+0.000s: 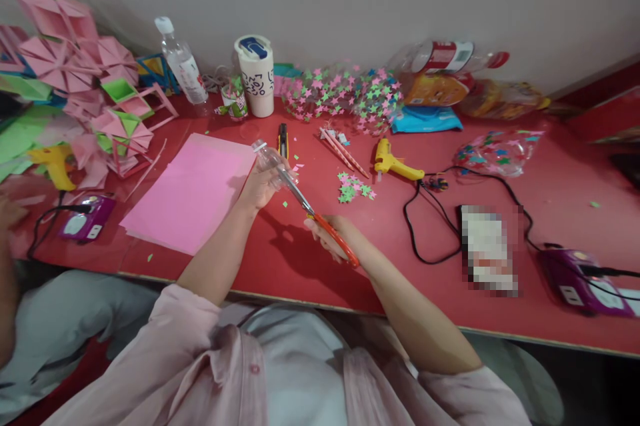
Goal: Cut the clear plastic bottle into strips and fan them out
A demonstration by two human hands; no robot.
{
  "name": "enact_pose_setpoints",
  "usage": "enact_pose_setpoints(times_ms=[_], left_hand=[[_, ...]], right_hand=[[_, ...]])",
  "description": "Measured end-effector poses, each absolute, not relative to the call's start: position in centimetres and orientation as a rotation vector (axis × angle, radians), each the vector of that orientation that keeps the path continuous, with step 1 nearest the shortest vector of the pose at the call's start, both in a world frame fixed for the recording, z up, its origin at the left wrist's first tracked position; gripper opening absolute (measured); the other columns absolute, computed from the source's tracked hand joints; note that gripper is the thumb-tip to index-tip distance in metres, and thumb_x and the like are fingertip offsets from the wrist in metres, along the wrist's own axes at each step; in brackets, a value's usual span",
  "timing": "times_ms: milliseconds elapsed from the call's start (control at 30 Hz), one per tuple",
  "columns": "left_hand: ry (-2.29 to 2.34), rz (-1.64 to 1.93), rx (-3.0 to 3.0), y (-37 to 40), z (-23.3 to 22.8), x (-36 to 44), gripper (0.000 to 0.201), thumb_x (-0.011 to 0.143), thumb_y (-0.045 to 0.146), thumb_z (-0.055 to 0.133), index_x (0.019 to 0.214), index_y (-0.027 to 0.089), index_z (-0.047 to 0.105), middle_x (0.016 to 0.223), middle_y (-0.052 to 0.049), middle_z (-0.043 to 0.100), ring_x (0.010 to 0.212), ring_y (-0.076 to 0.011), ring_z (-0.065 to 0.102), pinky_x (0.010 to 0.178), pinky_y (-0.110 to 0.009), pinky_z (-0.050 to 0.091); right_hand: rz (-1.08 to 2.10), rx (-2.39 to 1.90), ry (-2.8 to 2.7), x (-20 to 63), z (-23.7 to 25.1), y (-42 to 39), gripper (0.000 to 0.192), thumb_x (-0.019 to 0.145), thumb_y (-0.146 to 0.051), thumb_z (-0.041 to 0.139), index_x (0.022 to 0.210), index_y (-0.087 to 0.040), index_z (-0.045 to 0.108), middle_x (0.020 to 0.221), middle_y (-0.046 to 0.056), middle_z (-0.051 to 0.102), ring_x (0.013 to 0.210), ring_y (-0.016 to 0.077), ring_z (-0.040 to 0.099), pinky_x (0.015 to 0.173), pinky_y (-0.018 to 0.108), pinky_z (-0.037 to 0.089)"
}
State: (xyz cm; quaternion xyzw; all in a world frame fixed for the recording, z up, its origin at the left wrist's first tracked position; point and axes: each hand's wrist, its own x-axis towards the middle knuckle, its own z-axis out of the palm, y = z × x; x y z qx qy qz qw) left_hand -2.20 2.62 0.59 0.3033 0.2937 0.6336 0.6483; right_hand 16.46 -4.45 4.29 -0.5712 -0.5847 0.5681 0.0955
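The small clear plastic bottle (267, 158) sits in our left hand (260, 186), fingers curled round it above the red table (300, 266), its long axis running far-left, while our right hand (330, 236) grips orange-handled scissors (320, 221) whose blades reach its near-right end.
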Motion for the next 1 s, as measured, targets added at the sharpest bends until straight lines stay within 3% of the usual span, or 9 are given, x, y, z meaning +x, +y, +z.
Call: enact_pose_setpoints(times_ms=[233, 667, 1000], left_hand=[[0.615, 1.388, 0.736, 2.5, 0.1, -2.2, 0.037, 0.063, 0.015, 0.077, 0.089, 0.023, 0.052, 0.076, 0.005, 0.064, 0.068, -0.0126, 0.065, 0.074, -0.030, 0.052], [0.585, 1.405, 0.691, 2.6, -0.2, -1.6, 0.041, 0.061, 0.017, 0.079, 0.090, 0.024, 0.052, 0.075, 0.005, 0.064, 0.069, -0.0132, 0.064, 0.077, -0.033, 0.053], [0.632, 1.344, 0.718, 2.0, 0.0, -1.1, 0.042, 0.060, 0.020, 0.082, 0.089, 0.023, 0.051, 0.075, 0.004, 0.064, 0.066, -0.0145, 0.064, 0.069, -0.032, 0.052]], right_hand=[[1.730, -1.590, -1.734, 16.6, 4.4, -4.3, 0.053, 0.078, -0.071, 0.051, 0.067, -0.019, 0.048, 0.041, -0.010, 0.039, 0.028, 0.0047, 0.039, 0.032, 0.017, 0.034], [1.714, -1.680, -1.669, 16.2, 4.2, -4.4, 0.046, 0.081, -0.062, 0.053, 0.062, -0.021, 0.043, 0.036, -0.011, 0.034, 0.024, 0.0054, 0.035, 0.029, 0.017, 0.029], [1.747, -1.670, -1.690, 16.2, 3.5, -3.8, 0.045, 0.086, -0.060, 0.048, 0.064, -0.021, 0.045, 0.035, -0.011, 0.036, 0.023, 0.0061, 0.038, 0.029, 0.017, 0.032]])
